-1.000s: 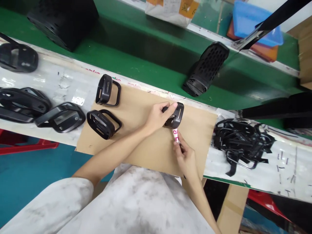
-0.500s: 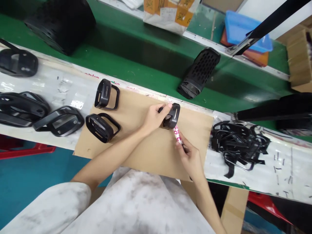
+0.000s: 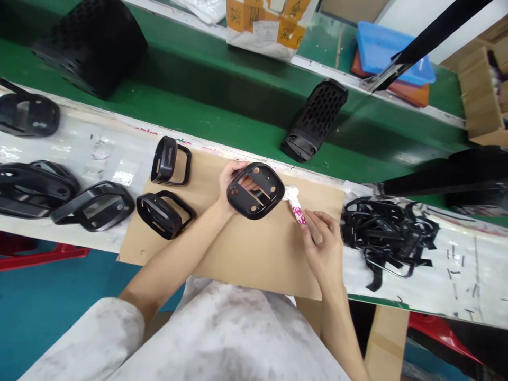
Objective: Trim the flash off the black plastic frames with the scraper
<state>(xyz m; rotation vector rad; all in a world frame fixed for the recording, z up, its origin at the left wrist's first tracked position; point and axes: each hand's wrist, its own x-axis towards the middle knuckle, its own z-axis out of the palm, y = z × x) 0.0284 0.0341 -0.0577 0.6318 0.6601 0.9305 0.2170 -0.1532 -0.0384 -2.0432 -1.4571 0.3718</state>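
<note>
My left hand (image 3: 229, 182) grips a black plastic frame part (image 3: 255, 190) and holds it tilted up above the brown cardboard sheet (image 3: 246, 248), its open underside facing me. My right hand (image 3: 323, 248) is closed on a small white tube with pink print (image 3: 297, 207), whose tip points at the frame's right edge. Two similar black frame parts (image 3: 170, 160) (image 3: 163, 212) rest on the left part of the cardboard.
More black housings (image 3: 92, 205) lie on the white bench to the left. A tangle of black plastic strips (image 3: 391, 233) lies to the right. A perforated black cover (image 3: 313, 120) sits on the green conveyor behind, with another large one (image 3: 89, 43) at far left.
My left hand has lifted the frame off the cardboard and turned it so its underside faces me. My right hand with the tube has drawn slightly back to the right.
</note>
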